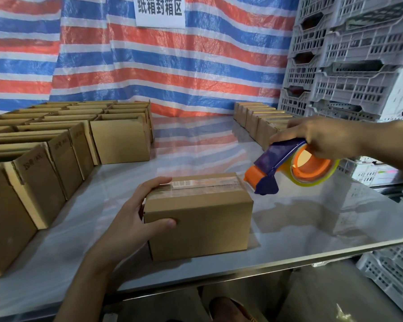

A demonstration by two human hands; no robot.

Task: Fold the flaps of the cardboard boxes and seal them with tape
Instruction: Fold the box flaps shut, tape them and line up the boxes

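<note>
Fingers of your left hand (135,219), just right of the rows of open brown corrugated cardboard boxes (56,147) with upright flaps, curl over the top left edge of the small closed brown cardboard box (203,219). Your thumb presses flat on its near face, so you grip it from the left end, forearm reaching up from the lower left. That box sits on the glossy pale grey table (312,217), near the front edge and about the middle of the view. Its flaps lie folded down, and a shiny strip of clear tape (203,183) runs along the top seam from left to right.

Just beside the box's upper right corner hangs the purple and orange plastic tape dispenser (289,168), loaded with a yellowish clear roll, its orange nose tilted down toward the box; contact cannot be judged. Your right hand (323,138) holds it from above, fingers wrapped over the purple guard, wrist coming in from the right. Behind it stands a short row of brown boxes (258,119), then stacked grey perforated plastic crates (349,66).
</note>
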